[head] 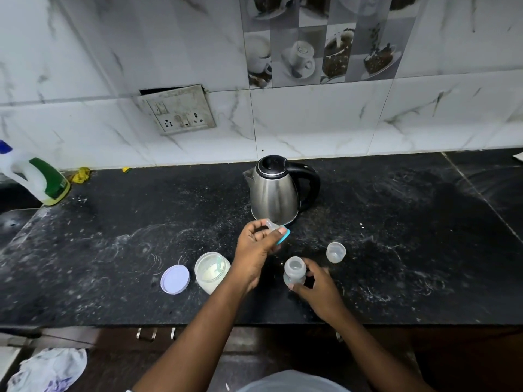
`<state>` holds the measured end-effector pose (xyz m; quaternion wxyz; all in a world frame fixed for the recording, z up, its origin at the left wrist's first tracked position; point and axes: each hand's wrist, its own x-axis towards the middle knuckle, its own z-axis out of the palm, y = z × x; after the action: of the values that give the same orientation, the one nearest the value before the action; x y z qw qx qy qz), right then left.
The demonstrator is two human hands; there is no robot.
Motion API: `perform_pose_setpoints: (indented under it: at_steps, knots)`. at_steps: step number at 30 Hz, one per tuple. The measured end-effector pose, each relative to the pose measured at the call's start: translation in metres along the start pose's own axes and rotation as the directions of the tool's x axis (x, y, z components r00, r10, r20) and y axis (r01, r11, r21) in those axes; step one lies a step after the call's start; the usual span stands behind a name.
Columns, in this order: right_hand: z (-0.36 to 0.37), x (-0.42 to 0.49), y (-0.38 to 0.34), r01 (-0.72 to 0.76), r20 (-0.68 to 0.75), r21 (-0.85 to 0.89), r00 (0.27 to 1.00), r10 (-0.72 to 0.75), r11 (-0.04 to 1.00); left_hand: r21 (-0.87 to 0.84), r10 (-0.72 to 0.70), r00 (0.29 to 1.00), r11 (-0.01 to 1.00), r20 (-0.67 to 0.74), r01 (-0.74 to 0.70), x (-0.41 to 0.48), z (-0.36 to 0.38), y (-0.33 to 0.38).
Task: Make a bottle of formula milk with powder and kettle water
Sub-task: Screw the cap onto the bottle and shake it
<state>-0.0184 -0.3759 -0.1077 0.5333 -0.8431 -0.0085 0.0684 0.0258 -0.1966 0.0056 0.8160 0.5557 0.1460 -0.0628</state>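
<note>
Your left hand (254,250) is further out than the right, with fingers curled and thumb and fingertips pinching the teat ring (280,234). The left forearm is bare, running up from lower left. Your right hand (317,287) is nearer you, fingers and thumb curled round the lower part of the bottle (295,271). The right forearm is bare, angling in from lower right. The hands are near each other but apart.

The left hand (253,250) and right hand (321,291) are bare, as are both forearms (203,321); a pale grey-blue shirt (288,381) covers the torso.
</note>
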Motion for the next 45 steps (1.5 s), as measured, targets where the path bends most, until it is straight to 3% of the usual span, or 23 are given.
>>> perform_pose_setpoints:
  at_steps: [4, 9, 17, 23, 30, 34, 38, 41, 45]
  knots:
    - [0.0, -0.001, -0.011, -0.01, -0.063, 0.037, 0.998, 0.012, 0.999, 0.023, -0.018, 1.0, 1.0, -0.012, 0.019, -0.006, 0.001, 0.002]
    - [-0.018, -0.008, -0.064, 0.213, -0.154, 0.224, 0.971, -0.181, 0.951, -0.099, -0.061, 0.998, 0.993, 0.02, 0.062, -0.013, 0.008, 0.023]
    - [-0.034, -0.02, -0.123, 0.319, -0.256, 0.104, 0.924, -0.284, 0.942, -0.228, 0.049, 0.989, 0.973, 0.14, -0.016, -0.028, 0.026, 0.053]
    - [-0.036, -0.027, -0.131, 0.346, -0.334, 0.046, 0.89, -0.311, 0.937, -0.148, 0.157, 0.962, 0.981, 0.224, -0.126, -0.041, 0.035, 0.064]
    - [-0.038, -0.031, -0.135, 0.347, -0.369, 0.015, 0.874, -0.317, 0.938, -0.042, 0.208, 0.953, 0.978, 0.219, -0.203, -0.045, 0.037, 0.064]
    - [-0.036, -0.033, -0.138, 0.328, -0.351, 0.204, 0.904, -0.244, 0.922, 0.017, 0.201, 0.947, 0.977, 0.249, -0.212, -0.047, 0.036, 0.068]
    - [-0.039, -0.04, -0.146, 0.319, -0.239, 0.467, 0.943, -0.23, 0.825, 0.077, 0.158, 0.923, 0.977, 0.351, -0.197, -0.048, 0.033, 0.073]
    - [-0.04, -0.042, -0.147, 0.321, -0.221, 0.493, 0.945, -0.24, 0.809, 0.082, 0.137, 0.903, 0.979, 0.406, -0.186, -0.046, 0.032, 0.074]
    - [-0.041, -0.044, -0.148, 0.323, -0.21, 0.5, 0.945, -0.25, 0.803, 0.006, 0.151, 0.923, 0.986, 0.354, -0.164, -0.048, 0.038, 0.07]
